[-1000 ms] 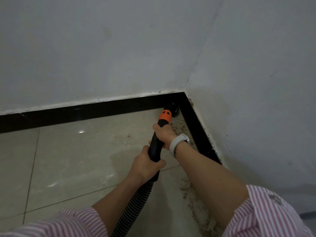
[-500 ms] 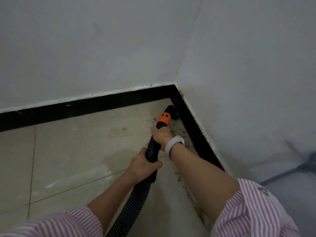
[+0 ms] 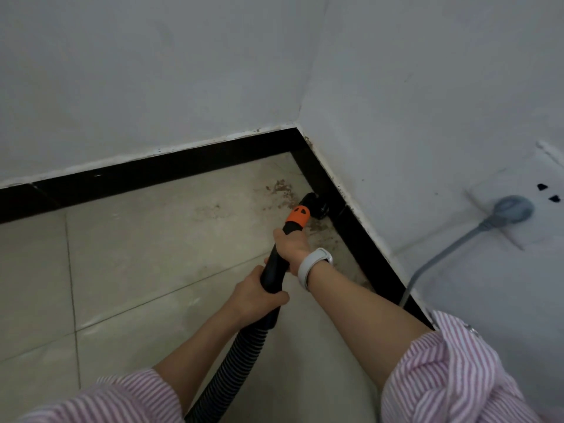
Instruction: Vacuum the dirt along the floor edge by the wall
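A black vacuum wand [image 3: 274, 267] with an orange collar [image 3: 298, 219] points at the black skirting [image 3: 360, 245] of the right wall. Its dark nozzle [image 3: 316, 204] sits on the floor right at the skirting, a little short of the corner. My right hand [image 3: 291, 245], with a white wristband, grips the wand just below the collar. My left hand [image 3: 254, 296] grips the wand lower down, where the ribbed black hose [image 3: 232, 370] begins. Brown dirt [image 3: 282, 190] lies on the beige tiles beside the nozzle and along the right skirting.
Two white walls meet in a corner [image 3: 300, 129] with black skirting along both. A grey plug [image 3: 512, 209] sits in a wall socket on the right, its cable [image 3: 427, 270] hanging to the floor. Beige tiled floor [image 3: 137, 254] spreads to the left.
The nozzle has drawn back from the corner along the right skirting, leaving a patch of dirt in view near the corner. The view has shifted right, revealing the plug and socket.
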Available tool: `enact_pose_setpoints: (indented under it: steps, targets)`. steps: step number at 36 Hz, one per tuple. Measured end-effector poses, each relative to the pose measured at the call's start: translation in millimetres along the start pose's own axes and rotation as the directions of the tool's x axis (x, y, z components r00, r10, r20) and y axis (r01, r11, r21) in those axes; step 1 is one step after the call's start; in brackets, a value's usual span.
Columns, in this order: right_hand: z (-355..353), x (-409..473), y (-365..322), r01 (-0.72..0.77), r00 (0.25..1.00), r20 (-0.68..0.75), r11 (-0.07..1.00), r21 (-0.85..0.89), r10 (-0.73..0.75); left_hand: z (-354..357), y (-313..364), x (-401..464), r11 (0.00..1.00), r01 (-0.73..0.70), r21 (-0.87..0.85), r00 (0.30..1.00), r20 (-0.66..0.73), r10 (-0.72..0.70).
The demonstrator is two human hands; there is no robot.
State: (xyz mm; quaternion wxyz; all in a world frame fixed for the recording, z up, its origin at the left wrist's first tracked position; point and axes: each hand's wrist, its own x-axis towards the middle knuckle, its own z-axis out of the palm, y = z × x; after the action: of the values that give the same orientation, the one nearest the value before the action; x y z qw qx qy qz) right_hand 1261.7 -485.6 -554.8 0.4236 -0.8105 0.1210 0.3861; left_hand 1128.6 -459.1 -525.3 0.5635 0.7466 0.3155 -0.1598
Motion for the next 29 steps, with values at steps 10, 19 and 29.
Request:
enact_pose_setpoints:
  steps: [10,19,29]
  targets:
    - [5,-12,42,-0.017,0.999,-0.048,0.990,0.140,0.024,9,-19,-27,0.999,-0.026,0.041,0.998,0.061,0.024]
    - [15,-35,34,0.041,0.999,-0.034,0.981,0.190,-0.035,-12,-27,-40,0.995,-0.068,0.073,0.998,0.007,0.067]
    - [69,-33,-34,0.157,0.984,0.089,0.988,-0.001,-0.156,-64,-25,-28,0.999,-0.024,-0.038,0.970,-0.244,0.014]
